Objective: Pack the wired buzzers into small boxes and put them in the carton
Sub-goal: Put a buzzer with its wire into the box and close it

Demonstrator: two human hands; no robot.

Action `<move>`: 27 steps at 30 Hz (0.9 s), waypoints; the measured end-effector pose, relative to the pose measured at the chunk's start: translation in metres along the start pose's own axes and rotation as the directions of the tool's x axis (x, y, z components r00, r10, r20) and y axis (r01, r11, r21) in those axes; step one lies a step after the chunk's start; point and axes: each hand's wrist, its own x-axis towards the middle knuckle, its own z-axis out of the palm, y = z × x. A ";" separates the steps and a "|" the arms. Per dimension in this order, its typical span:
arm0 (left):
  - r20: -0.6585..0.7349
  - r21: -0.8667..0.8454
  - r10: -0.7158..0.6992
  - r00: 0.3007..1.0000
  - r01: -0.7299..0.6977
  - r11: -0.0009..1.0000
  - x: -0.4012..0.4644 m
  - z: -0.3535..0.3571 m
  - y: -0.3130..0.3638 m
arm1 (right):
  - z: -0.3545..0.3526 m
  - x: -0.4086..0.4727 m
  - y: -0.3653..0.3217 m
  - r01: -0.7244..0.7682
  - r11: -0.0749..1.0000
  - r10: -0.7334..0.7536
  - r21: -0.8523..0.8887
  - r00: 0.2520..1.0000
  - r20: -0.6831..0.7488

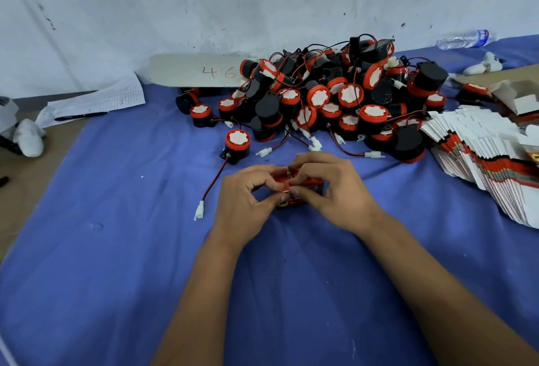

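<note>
A small red box (294, 190) sits on the blue cloth at the centre, mostly covered by both hands. My left hand (243, 202) grips its left side with curled fingers and thumb. My right hand (329, 190) pinches its top and right side. Behind them lies a big pile of black and red wired buzzers (335, 97). One loose buzzer (237, 143) stands apart in front of the pile, its red-black wire running down to a white plug (199, 211). A fanned stack of flat unfolded boxes (484, 158) lies at the right.
A blue cloth (116, 249) covers the table. A paper sheet with a pen (96, 103) lies at the back left, with white gloves (27, 138) beside it. A cardboard piece marked 46 (198, 71) leans on the wall. A water bottle (463, 39) and an open small box (519, 97) are at the back right.
</note>
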 end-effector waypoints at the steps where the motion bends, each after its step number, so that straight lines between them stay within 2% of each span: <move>1: 0.001 0.002 0.008 1.000 -0.008 1.000 0.000 0.000 0.000 | 0.000 0.000 0.000 0.002 1.000 -0.002 0.005 1.000 0.011; 7: 0.013 0.091 0.091 0.996 -0.092 0.992 0.000 0.003 0.004 | -0.007 -0.005 0.003 -0.012 0.999 0.009 0.046 0.998 0.068; 14: -0.012 0.159 0.119 0.993 -0.115 0.981 0.000 0.004 0.004 | 0.000 -0.009 0.003 0.073 0.997 -0.073 -0.013 0.997 0.006; 21: -0.005 0.263 0.218 0.976 -0.209 0.942 -0.003 0.008 0.004 | 0.010 -0.019 0.003 0.045 0.998 -0.047 -0.034 0.998 -0.050; 23: -0.004 0.275 0.212 0.977 -0.202 0.940 -0.005 0.008 0.003 | 0.008 -0.020 0.002 0.032 0.999 -0.033 -0.030 0.999 -0.033; 27: -0.035 0.215 0.103 0.994 -0.093 0.972 -0.001 0.012 0.007 | -0.005 -0.018 0.003 -0.016 1.000 0.016 -0.002 0.995 0.100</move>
